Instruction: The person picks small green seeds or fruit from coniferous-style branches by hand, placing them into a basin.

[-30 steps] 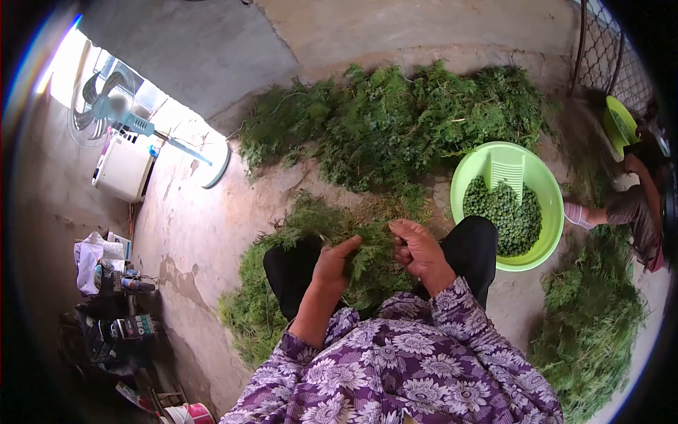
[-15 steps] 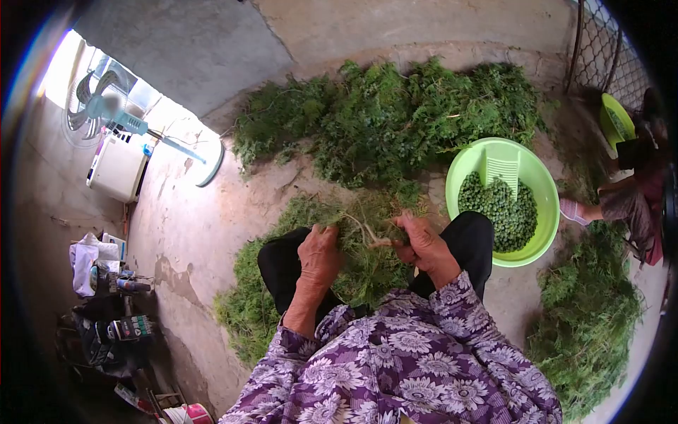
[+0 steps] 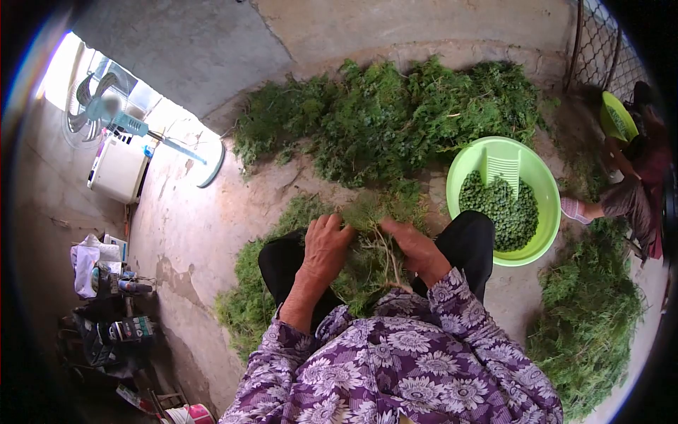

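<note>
Over my lap lies a leafy green branch [image 3: 387,258], its pale bare stems pointing toward my shirt. My left hand [image 3: 325,249] is closed on its foliage from the left, fingers curled over the leaves. From the right, my right hand [image 3: 417,249] pinches the leafy part, its fingertips slightly blurred and partly lost in the greenery. To the right of my knee stands a light green basin [image 3: 551,212] with a ribbed washboard panel, holding many small round green berries [image 3: 505,215].
Piles of cut branches lie along the wall [image 3: 395,113], beside my left leg [image 3: 247,297] and at lower right [image 3: 590,325]. A standing fan [image 3: 106,106] and white box [image 3: 119,169] are left. Another person [image 3: 628,191] sits at right near a green basin [image 3: 618,116].
The branch has turned, its bare stems swinging from between my hands down toward my shirt. Both hands have shifted slightly on it. The other person's arm has come into view beside their basin.
</note>
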`<move>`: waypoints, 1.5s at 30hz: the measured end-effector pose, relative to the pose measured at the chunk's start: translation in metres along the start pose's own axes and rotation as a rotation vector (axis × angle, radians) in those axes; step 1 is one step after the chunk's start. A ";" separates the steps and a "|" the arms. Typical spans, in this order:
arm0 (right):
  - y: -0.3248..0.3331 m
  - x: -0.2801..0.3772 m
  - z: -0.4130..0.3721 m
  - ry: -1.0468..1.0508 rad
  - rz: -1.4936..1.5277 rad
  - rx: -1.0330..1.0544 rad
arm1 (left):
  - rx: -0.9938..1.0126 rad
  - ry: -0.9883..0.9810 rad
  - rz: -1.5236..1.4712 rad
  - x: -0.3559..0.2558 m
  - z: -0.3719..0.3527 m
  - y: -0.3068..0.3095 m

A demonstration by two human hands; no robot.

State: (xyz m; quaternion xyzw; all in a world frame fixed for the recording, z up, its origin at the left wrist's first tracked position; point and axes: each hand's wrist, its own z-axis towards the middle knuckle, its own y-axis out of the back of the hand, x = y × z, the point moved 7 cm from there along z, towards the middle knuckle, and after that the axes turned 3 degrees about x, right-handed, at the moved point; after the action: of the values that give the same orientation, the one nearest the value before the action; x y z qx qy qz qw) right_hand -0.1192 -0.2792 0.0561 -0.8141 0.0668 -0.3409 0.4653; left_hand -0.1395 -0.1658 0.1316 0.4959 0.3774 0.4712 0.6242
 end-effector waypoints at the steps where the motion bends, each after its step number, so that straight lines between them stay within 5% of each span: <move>1: 0.009 -0.004 0.007 -0.027 -0.229 0.004 | 0.007 -0.058 0.001 -0.004 0.003 0.003; 3: 0.014 -0.005 0.006 -0.052 -0.457 0.002 | -0.028 -0.071 0.009 -0.005 0.009 0.013; 8: 0.016 -0.002 -0.006 0.013 -0.164 -0.012 | -0.162 -0.080 -0.046 0.003 0.012 0.046; 11: 0.014 0.008 -0.019 0.045 -0.037 -0.012 | -0.409 0.076 -0.075 0.031 0.004 0.065; 18: 0.039 0.028 -0.005 0.194 -0.106 -0.091 | -0.446 0.225 -0.134 0.072 -0.017 0.056; 23: 0.072 0.043 0.011 0.210 -0.542 -0.363 | -0.392 0.286 -0.173 0.076 -0.021 0.046; 27: 0.104 0.005 0.050 0.310 -1.198 -0.431 | -0.360 0.282 -0.210 0.077 -0.018 0.035; 29: 0.098 -0.045 0.062 0.092 -1.563 -0.227 | -0.348 0.245 -0.211 0.076 -0.014 0.030; 33: 0.074 -0.096 0.072 0.130 -1.700 0.112 | -0.299 0.271 -0.270 0.084 -0.011 0.019; 37: 0.130 -0.063 0.088 -0.071 -1.023 -0.193 | -0.259 0.291 -0.329 0.097 -0.006 0.011; 39: 0.158 -0.027 0.074 -0.047 -0.135 -0.440 | -0.249 0.275 -0.327 0.106 -0.002 0.003; 40: 0.169 0.006 0.063 0.214 -0.005 -0.483 | -0.242 0.252 -0.317 0.108 0.000 -0.002; 42: 0.200 0.060 0.033 0.691 0.752 -0.537 | -0.234 0.229 -0.338 0.110 0.006 -0.008; 45: 0.204 0.086 0.027 0.698 0.894 -0.604 | -0.222 0.186 -0.386 0.120 0.018 -0.022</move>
State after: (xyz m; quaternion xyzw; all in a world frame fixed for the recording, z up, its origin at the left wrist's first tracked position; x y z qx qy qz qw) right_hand 0.0051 -0.4106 -0.0746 -0.6439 0.6404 -0.3251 0.2638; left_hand -0.0858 -0.0563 0.1140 0.2973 0.4671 0.4253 0.7159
